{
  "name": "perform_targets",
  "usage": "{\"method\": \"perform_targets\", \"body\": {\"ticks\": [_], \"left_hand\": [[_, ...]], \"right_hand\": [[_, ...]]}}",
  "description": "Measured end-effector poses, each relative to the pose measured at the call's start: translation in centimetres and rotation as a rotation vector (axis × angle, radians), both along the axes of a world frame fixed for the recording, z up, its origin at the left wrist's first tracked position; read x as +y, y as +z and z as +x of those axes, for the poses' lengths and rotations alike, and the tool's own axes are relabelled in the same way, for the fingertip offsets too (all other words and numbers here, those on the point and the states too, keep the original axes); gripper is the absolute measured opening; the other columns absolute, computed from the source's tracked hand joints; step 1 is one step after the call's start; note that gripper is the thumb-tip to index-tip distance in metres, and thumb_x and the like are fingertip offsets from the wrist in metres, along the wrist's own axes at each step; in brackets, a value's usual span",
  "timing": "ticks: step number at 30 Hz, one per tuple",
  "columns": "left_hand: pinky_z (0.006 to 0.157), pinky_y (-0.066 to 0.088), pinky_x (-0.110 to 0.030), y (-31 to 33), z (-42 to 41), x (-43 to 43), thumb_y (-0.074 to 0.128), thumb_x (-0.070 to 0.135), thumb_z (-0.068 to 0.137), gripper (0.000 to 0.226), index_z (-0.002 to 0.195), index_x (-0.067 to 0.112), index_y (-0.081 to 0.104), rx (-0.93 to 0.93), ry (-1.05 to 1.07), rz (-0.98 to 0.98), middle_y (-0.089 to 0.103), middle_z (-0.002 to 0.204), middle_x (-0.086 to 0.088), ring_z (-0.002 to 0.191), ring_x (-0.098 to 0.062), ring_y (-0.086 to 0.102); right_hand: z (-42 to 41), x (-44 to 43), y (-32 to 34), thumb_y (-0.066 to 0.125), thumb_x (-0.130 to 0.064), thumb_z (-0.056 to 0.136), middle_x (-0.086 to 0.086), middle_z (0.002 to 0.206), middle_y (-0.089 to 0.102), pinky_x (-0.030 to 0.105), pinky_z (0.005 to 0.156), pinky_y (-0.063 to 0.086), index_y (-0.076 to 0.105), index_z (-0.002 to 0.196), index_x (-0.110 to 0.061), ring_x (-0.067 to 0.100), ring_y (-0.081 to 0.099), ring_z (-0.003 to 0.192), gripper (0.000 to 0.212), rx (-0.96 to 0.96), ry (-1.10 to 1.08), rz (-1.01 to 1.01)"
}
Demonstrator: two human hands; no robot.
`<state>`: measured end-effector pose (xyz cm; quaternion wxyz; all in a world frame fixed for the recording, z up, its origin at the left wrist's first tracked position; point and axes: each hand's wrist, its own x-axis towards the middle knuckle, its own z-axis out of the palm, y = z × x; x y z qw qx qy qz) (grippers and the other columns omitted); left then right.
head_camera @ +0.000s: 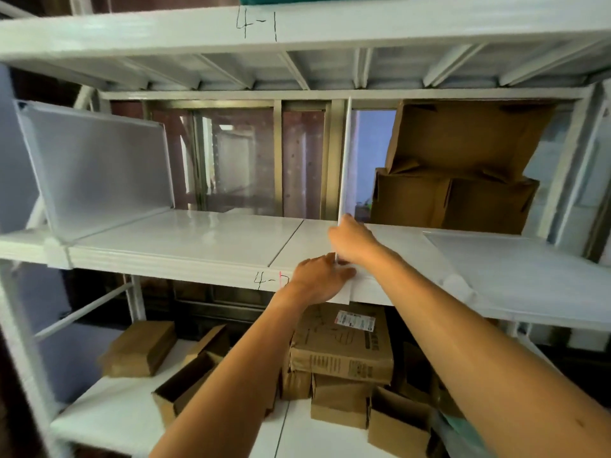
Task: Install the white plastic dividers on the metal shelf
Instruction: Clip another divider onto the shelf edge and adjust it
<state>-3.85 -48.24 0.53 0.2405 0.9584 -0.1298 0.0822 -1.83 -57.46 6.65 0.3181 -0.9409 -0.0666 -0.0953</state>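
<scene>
A white plastic divider [345, 160] stands upright, seen edge-on, in the middle of the white metal shelf [205, 239]. My right hand [352, 241] grips its lower front edge from the right. My left hand [322, 280] presses on the divider's white foot clip at the shelf's front lip. Another divider [99, 166] stands clipped at the shelf's left end. A third divider [529, 269] lies flat on the shelf at the right.
Two brown cardboard boxes [463, 180] are stacked at the back right of the shelf, right of the upright divider. The lower level [109, 421] holds several cardboard boxes, some open. The shelf above [297, 28] hangs close overhead.
</scene>
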Motion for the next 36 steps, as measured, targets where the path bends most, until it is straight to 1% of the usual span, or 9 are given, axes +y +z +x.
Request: {"method": "perform_targets", "body": {"ticks": [3, 6, 14, 19, 23, 30, 32, 34, 36], "left_hand": [[0.093, 0.042, -0.033, -0.5, -0.7, 0.2, 0.045, 0.035, 0.1, 0.033, 0.122, 0.015, 0.059, -0.105, -0.007, 0.082, 0.067, 0.121, -0.008, 0.109, -0.024, 0.06], [0.098, 0.042, -0.036, -1.3, -1.2, 0.8, 0.049, 0.023, 0.093, 0.032, 0.122, 0.012, 0.057, -0.191, 0.014, 0.116, 0.065, 0.12, -0.008, 0.109, -0.025, 0.059], [0.117, 0.028, -0.042, -3.1, -2.3, 1.0, 0.056, 0.032, 0.086, 0.06, 0.139, 0.011, 0.04, -0.267, 0.073, 0.265, 0.049, 0.141, -0.008, 0.134, -0.025, 0.043], [0.117, 0.023, -0.038, -2.7, -1.9, 1.6, 0.051, 0.036, 0.097, 0.058, 0.149, 0.013, 0.035, -0.201, 0.063, 0.058, 0.042, 0.153, -0.007, 0.14, -0.026, 0.037], [0.122, 0.013, -0.039, -3.5, -1.8, 2.1, 0.056, 0.034, 0.095, 0.068, 0.153, 0.014, 0.025, -0.215, 0.033, 0.121, 0.03, 0.159, -0.007, 0.148, -0.025, 0.025], [0.123, 0.011, -0.041, -4.9, -3.5, 0.3, 0.055, 0.036, 0.094, 0.08, 0.156, 0.008, 0.013, -0.245, 0.207, 0.252, 0.014, 0.164, -0.01, 0.152, -0.026, 0.012], [0.119, 0.028, -0.042, -4.2, -4.6, -0.9, 0.057, 0.039, 0.09, 0.073, 0.148, 0.003, 0.03, -0.25, 0.296, 0.323, 0.037, 0.153, -0.015, 0.142, -0.031, 0.033], [0.101, 0.044, -0.039, -2.4, -6.3, -2.6, 0.056, 0.042, 0.089, 0.055, 0.13, 0.005, 0.051, -0.222, 0.386, 0.451, 0.059, 0.125, -0.011, 0.117, -0.029, 0.056], [0.083, 0.044, -0.032, -0.3, -8.1, -5.1, 0.055, 0.044, 0.091, 0.039, 0.114, 0.013, 0.061, -0.115, 0.356, 0.637, 0.063, 0.101, -0.002, 0.093, -0.021, 0.059]], "right_hand": [[-1.5, -0.5, -3.1, 0.036, -0.032, 0.103, 0.018, 0.14, 0.05, 0.041, 0.094, 0.051, 0.021, 0.152, -0.012, 0.034, 0.056, 0.117, 0.055, -0.06, 0.0, -0.103], [-2.8, -0.3, -4.8, 0.034, -0.034, 0.104, 0.016, 0.134, 0.055, 0.038, 0.092, 0.05, 0.029, 0.147, -0.012, 0.033, 0.058, 0.115, 0.048, -0.115, -0.009, -0.109], [-5.7, -1.9, -7.5, 0.033, -0.036, 0.104, 0.015, 0.135, 0.053, 0.037, 0.093, 0.047, 0.036, 0.14, -0.014, 0.03, 0.054, 0.119, 0.042, -0.208, 0.022, -0.157], [-7.8, -4.5, -8.4, 0.046, -0.027, 0.099, 0.01, 0.147, 0.043, 0.038, 0.105, 0.04, 0.03, 0.146, -0.018, 0.028, 0.043, 0.133, 0.05, -0.239, 0.046, -0.307], [-9.5, -6.9, -8.2, 0.051, -0.021, 0.096, 0.007, 0.152, 0.039, 0.039, 0.114, 0.028, 0.028, 0.147, -0.018, 0.027, 0.035, 0.139, 0.057, -0.238, 0.081, -0.438], [-10.1, -12.7, -6.0, 0.045, -0.03, 0.098, 0.011, 0.145, 0.047, 0.042, 0.1, 0.044, 0.029, 0.148, -0.016, 0.029, 0.048, 0.126, 0.054, -0.221, -0.05, -0.398], [-9.8, -15.3, -5.6, 0.042, -0.032, 0.1, 0.011, 0.144, 0.048, 0.044, 0.097, 0.046, 0.03, 0.148, -0.016, 0.029, 0.052, 0.123, 0.052, -0.232, -0.101, -0.356], [-9.1, -17.9, -5.1, 0.038, -0.033, 0.101, 0.011, 0.138, 0.052, 0.043, 0.09, 0.05, 0.032, 0.147, -0.017, 0.027, 0.057, 0.114, 0.049, -0.235, -0.144, -0.296], [-8.4, -20.5, -4.5, 0.034, -0.034, 0.102, 0.01, 0.126, 0.057, 0.039, 0.077, 0.049, 0.038, 0.14, -0.016, 0.023, 0.059, 0.1, 0.042, -0.202, -0.168, -0.277]]}}
